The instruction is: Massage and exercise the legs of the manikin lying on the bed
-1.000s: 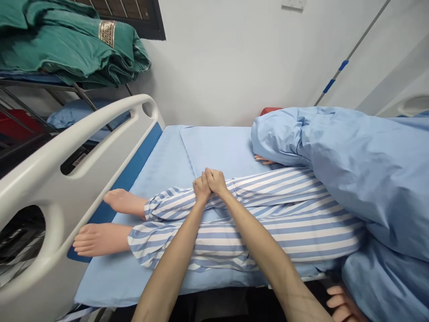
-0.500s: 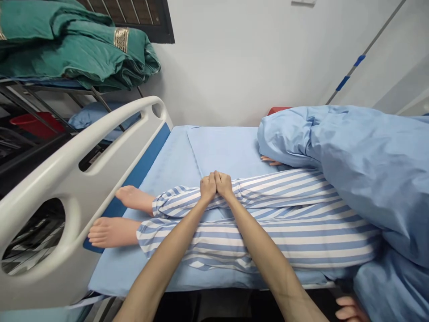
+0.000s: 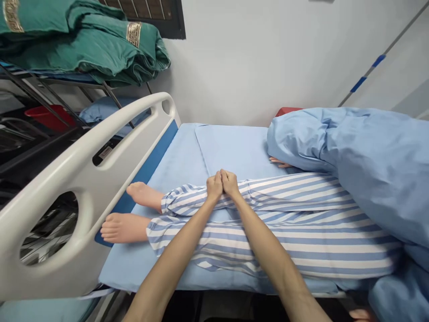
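Observation:
A manikin lies on the bed in blue-and-white striped trousers [image 3: 284,232], its bare feet [image 3: 124,226] toward the footboard. Both my arms reach across it to the far leg. My left hand [image 3: 214,187] and my right hand [image 3: 229,183] sit side by side, touching, fingers curled closed on the striped cloth near the far knee. A light blue quilt [image 3: 362,161] covers the manikin's upper body at the right; a manikin hand [image 3: 279,163] peeks out from under it.
A white and blue footboard [image 3: 83,179] stands at the left. Behind it a metal rack holds folded green blankets [image 3: 83,44], a blue pillow [image 3: 103,109] and a red basin [image 3: 47,114]. The light blue sheet [image 3: 231,147] runs to a white wall.
My hands have stayed clasped on the far trouser leg. The view has shifted left, so the bed and manikin sit further right in the picture.

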Demonstrator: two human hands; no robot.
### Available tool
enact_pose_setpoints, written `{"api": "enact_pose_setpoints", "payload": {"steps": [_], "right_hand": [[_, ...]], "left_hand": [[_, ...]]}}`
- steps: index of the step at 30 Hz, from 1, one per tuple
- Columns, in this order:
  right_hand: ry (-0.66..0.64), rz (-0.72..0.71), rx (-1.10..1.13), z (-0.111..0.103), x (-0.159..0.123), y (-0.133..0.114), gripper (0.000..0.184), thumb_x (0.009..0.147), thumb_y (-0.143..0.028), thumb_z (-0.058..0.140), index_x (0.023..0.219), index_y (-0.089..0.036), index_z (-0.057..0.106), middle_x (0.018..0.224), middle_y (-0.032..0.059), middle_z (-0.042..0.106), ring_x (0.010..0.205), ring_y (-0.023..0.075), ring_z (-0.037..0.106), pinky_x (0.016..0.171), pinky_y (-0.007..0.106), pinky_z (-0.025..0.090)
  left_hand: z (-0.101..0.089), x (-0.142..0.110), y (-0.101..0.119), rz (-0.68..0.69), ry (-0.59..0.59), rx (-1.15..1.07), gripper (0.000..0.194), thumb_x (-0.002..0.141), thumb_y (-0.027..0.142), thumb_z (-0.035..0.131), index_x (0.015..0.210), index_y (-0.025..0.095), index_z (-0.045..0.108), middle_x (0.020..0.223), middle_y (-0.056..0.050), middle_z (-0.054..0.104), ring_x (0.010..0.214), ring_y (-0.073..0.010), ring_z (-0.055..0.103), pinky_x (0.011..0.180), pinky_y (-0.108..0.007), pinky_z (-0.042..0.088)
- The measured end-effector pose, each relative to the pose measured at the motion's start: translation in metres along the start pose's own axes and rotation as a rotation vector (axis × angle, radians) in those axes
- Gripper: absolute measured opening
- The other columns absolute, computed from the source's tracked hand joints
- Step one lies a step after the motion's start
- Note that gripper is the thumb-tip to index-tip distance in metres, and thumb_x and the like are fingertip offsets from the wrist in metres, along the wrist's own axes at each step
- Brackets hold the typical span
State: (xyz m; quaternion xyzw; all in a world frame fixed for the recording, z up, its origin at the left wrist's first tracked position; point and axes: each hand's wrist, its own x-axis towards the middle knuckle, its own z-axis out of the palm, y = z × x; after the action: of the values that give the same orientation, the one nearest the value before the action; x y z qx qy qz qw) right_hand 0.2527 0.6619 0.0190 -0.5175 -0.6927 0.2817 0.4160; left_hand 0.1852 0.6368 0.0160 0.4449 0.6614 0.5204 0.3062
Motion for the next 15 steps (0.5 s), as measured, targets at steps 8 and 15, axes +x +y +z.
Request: {"api": "enact_pose_setpoints", "payload": {"steps": [8, 15], "right_hand": [[-0.031, -0.058, -0.148, 0.002, -0.005, 0.005, 0.049, 0.098, -0.037, 0.028, 0.058, -0.018, 0.048, 0.057, 0.0, 0.051, 0.056, 0.0117, 0.04, 0.059, 0.025, 0.027], [-0.06, -0.051, -0.273, 0.004, -0.008, 0.004, 0.053, 0.1, -0.036, 0.028, 0.056, -0.018, 0.051, 0.053, -0.0007, 0.048, 0.053, 0.0119, 0.038, 0.057, 0.027, 0.022]], "left_hand": [[-0.028, 0.007, 0.009, 0.053, -0.104, 0.047, 0.051, 0.089, 0.045, 0.034, 0.045, 0.02, 0.037, 0.042, 0.001, 0.04, 0.047, -0.0104, 0.038, 0.052, -0.026, 0.031], [-0.111, 0.019, -0.028, 0.104, 0.054, 0.335, 0.049, 0.088, 0.042, 0.033, 0.044, 0.022, 0.036, 0.044, -0.002, 0.042, 0.051, -0.0138, 0.04, 0.057, -0.028, 0.031]]}}
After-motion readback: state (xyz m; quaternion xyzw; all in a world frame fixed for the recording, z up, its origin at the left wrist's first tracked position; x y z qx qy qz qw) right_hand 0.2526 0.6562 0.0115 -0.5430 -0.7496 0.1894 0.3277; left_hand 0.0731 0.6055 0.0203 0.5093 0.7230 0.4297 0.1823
